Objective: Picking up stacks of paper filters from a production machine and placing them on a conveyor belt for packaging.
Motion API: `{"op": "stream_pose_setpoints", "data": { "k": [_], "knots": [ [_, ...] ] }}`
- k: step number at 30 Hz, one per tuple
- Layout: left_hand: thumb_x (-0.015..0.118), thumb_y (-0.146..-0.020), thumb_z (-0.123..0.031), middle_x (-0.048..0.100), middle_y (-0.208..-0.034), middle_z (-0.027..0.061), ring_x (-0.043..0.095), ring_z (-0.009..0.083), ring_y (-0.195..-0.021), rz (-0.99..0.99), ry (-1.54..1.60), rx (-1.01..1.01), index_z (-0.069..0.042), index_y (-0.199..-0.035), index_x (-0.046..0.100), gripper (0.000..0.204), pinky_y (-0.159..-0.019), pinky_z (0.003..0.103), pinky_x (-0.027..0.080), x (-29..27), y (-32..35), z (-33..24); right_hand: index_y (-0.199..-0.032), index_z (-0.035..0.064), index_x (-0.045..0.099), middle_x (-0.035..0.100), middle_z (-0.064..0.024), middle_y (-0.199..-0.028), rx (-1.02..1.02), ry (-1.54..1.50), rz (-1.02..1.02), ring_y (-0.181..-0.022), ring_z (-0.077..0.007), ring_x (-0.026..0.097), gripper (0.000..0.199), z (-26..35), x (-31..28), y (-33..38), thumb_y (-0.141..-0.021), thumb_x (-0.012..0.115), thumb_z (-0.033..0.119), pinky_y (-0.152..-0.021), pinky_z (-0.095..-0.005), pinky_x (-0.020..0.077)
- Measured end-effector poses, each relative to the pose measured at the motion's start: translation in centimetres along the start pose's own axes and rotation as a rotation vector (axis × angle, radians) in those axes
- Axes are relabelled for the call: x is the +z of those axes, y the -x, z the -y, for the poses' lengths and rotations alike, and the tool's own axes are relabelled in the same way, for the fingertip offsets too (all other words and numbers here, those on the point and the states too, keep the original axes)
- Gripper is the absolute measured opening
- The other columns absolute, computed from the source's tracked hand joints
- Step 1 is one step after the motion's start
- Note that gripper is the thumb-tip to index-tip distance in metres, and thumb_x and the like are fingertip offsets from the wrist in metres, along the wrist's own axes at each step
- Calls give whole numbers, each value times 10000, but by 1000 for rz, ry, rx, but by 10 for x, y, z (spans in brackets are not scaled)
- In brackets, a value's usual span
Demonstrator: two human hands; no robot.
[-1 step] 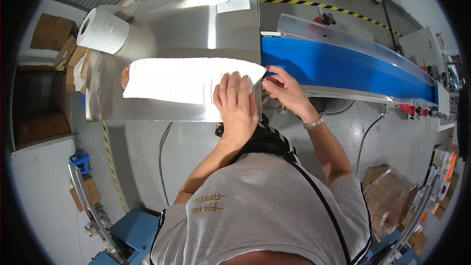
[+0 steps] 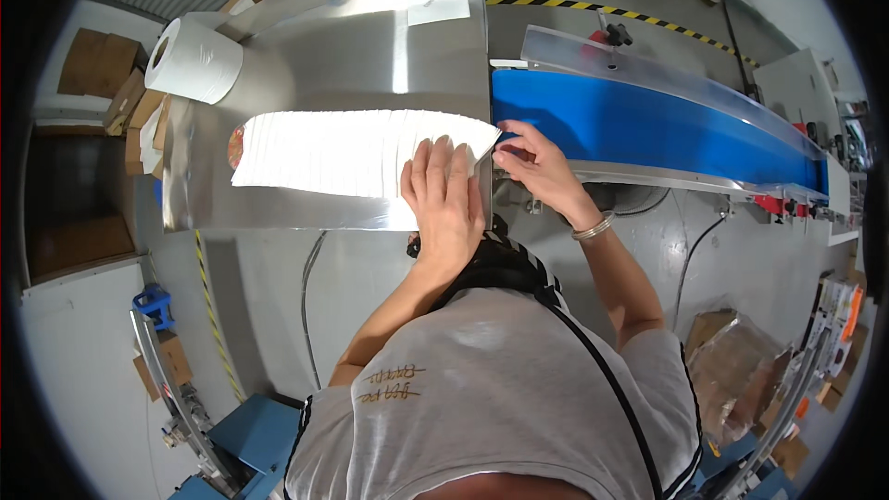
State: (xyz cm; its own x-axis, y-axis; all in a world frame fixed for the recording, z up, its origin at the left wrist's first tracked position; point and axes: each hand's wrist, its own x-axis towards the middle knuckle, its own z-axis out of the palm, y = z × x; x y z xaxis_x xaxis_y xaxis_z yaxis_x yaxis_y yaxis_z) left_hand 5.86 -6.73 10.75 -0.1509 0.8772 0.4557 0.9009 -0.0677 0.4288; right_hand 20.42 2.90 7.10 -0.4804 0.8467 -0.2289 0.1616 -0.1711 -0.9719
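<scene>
We're resting our left hand (image 2: 446, 210), fingers extended, on the white stack (image 2: 324, 153) left of the blue belt (image 2: 648, 130), half-curling our right hand (image 2: 546, 174) at the belt's left end, hold unclear; the steel table (image 2: 338, 60) is ending there.

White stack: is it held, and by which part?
The left hand lies on the white stack near its right end; whether the right hand at that end pinches it cannot be told.
</scene>
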Motion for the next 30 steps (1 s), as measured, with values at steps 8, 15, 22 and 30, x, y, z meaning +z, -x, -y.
{"op": "stream_pose_setpoints", "data": {
  "k": [8,15,22,30],
  "knots": [
    [602,-781,31,455,-1347,176,345,413,-1290,16,23,39,-39,-1172,609,398,-1071,541,193,1,4,6,-1216,94,522,587,-45,-1107,-203,185,116,-910,-135,589,488,19,-19,-15,-779,739,89,-792,-270,500],
    [624,-832,-116,347,-1431,204,246,426,-1349,32,-51,-5,-73,-1227,583,399,-1072,564,143,-9,1,2,-1106,58,582,573,-40,-1115,-533,461,268,-979,-140,564,368,5,-34,-32,-779,738,122,-835,-282,469],
    [637,-825,-44,460,-1338,168,363,389,-1282,-74,-70,-35,-45,-1195,591,373,-1065,530,188,-1,3,21,-946,-36,600,640,-147,-824,110,532,-413,-698,-252,573,478,-11,-121,-39,-898,591,440,-725,-345,471],
    [642,-810,-32,475,-1338,135,351,377,-1302,-90,-47,3,-84,-1139,643,333,-1071,531,164,3,8,22,-1193,70,523,553,-150,-1176,-559,757,-324,-1041,-335,548,570,-12,-107,-21,-697,792,151,-911,-400,450]
  ]
}}
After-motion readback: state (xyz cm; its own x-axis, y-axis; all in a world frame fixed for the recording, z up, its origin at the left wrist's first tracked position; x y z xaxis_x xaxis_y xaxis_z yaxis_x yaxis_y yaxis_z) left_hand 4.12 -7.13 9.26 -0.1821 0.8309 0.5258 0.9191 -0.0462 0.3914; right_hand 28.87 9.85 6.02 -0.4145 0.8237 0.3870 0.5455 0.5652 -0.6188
